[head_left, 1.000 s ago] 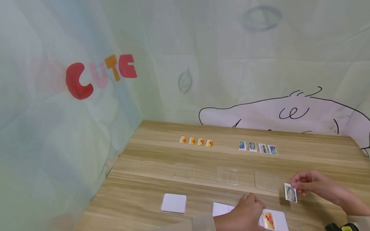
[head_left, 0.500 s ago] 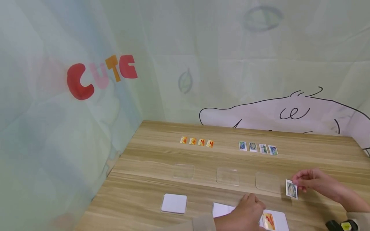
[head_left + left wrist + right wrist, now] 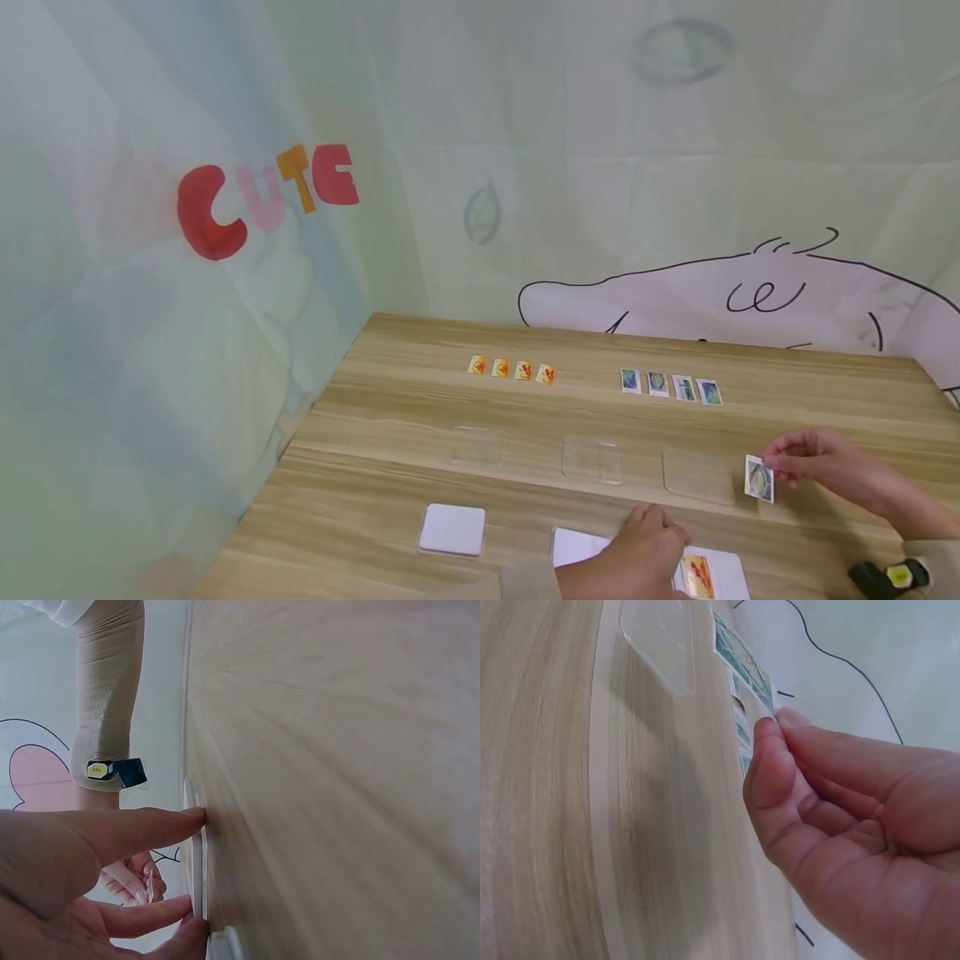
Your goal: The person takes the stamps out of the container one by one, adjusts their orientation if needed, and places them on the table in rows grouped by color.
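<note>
My right hand (image 3: pixel 821 467) pinches a stamp (image 3: pixel 759 480) by its upper right corner, thumb against fingertip. The stamp has a white border and a greenish oval picture, and it is raised off the table in the right wrist view. My left hand (image 3: pixel 637 554) grips the edges of a flat white case (image 3: pixel 731 571), thumb and fingers apart in the left wrist view. An orange stamp (image 3: pixel 699 577) lies on that case. A second white case (image 3: pixel 573 546) is partly hidden by the left hand, and a third white case (image 3: pixel 452 530) lies farther left.
Clear plastic lids (image 3: pixel 696 477) lie in a row across the middle of the wooden table (image 3: pixel 360 483). Behind them are several orange stamps (image 3: pixel 523 371) at left and several blue-green stamps (image 3: pixel 657 383) at right. A cloth wall stands at the table's back.
My right hand has moved slightly away from me and to the right, carrying the stamp. The left hand has stayed on the white case.
</note>
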A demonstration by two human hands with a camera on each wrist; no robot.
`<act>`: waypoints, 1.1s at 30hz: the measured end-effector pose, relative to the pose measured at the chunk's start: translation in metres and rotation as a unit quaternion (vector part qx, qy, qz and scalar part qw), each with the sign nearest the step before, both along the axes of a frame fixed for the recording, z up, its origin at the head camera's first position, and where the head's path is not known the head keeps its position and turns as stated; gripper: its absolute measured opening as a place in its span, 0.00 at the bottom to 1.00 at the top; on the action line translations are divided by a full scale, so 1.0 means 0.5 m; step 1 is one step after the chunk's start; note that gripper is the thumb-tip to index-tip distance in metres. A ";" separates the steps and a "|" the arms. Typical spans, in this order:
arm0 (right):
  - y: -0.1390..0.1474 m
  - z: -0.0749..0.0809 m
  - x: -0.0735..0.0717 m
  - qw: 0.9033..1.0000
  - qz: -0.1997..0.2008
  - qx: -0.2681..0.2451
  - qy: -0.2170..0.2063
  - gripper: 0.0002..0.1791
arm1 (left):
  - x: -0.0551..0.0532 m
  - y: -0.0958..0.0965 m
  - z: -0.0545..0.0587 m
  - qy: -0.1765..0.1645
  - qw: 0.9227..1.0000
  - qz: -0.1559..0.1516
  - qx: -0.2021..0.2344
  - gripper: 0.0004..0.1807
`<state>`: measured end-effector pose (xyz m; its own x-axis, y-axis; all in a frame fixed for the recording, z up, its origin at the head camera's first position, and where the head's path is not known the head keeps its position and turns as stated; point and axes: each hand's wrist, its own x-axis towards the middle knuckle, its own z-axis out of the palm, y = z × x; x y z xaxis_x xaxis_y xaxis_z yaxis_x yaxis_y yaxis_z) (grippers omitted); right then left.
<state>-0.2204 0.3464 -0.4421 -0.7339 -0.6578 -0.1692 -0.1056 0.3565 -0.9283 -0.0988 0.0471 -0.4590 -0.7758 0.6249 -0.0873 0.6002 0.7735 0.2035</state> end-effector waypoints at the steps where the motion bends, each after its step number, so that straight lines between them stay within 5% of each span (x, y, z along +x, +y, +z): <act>1: 0.001 0.000 -0.001 1.000 -0.001 -0.001 0.002 0.13 | 0.000 0.000 0.000 0.001 1.000 0.000 -0.001 0.33; 25: 0.017 0.004 -0.031 0.998 -0.042 0.029 0.039 0.12 | 0.003 -0.001 0.007 -0.055 0.998 0.026 0.030 0.36; 33: 0.022 0.004 -0.035 0.997 -0.049 0.043 0.047 0.12 | 0.003 -0.001 0.008 -0.051 0.998 0.022 0.036 0.35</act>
<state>-0.2381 0.3576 -0.4401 -0.8095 -0.5679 -0.1489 -0.1518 0.4475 -0.8813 -0.0971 0.0464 -0.4552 -0.7920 0.5979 -0.1238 0.5391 0.7799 0.3180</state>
